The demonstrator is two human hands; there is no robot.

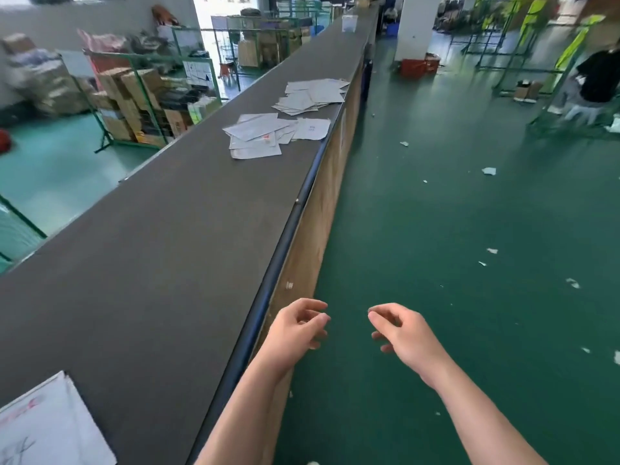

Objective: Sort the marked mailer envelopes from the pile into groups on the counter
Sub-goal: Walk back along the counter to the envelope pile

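Two bare hands hang in front of the person, beside the long dark surface (151, 250) and over the green floor (453, 229). The left hand (297, 327) and the right hand (402, 330) both have loosely curled fingers and hold nothing. Mailer envelopes lie in two loose groups far along the surface: a nearer group (265, 135) and a farther group (312, 95), apart from each other. Another stack of envelopes (50, 427) with red and black marks sits at the near left corner.
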